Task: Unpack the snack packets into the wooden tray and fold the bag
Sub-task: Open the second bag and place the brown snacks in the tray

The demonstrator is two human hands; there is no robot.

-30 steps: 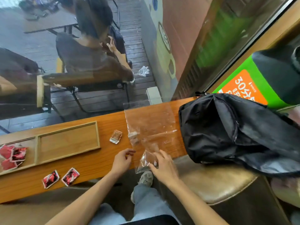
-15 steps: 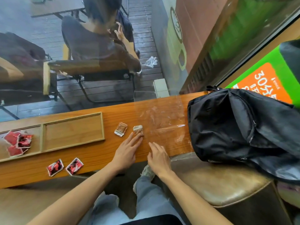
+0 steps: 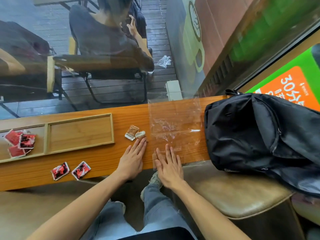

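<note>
Beside the tray: I take the tray (image 3: 79,134) as my landmark on the worktop (image 3: 103,158).
Done: three red packets (image 3: 20,142) lie in the tray's left compartment; the bag (image 3: 174,130) looks emptied and lies flat, well to the right of the tray.
Left: two red packets (image 3: 69,170) sit on the worktop in front of the tray; two brown packets (image 3: 136,134) lie just right of it, between tray and bag. I judge four packets are still to go in, and the bag shows no fold yet.
Larger compartment: holds nothing that I can see.
Left grip: my left hand (image 3: 132,158) lies flat, fingers straight, the tips touching the nearer brown packet; it holds nothing.
Right grip: my right hand (image 3: 168,165) is spread flat, pressing the bag's near corner to the worktop.
Backpack: black backpack (image 3: 259,134), right of the bag, far from the tray.
Change: a second ago both hands pinched the bag's crumpled near end with a packet inside it; now the bag is smoothed out, that packet lies outside beside the other brown one, and both hands are flat.
</note>
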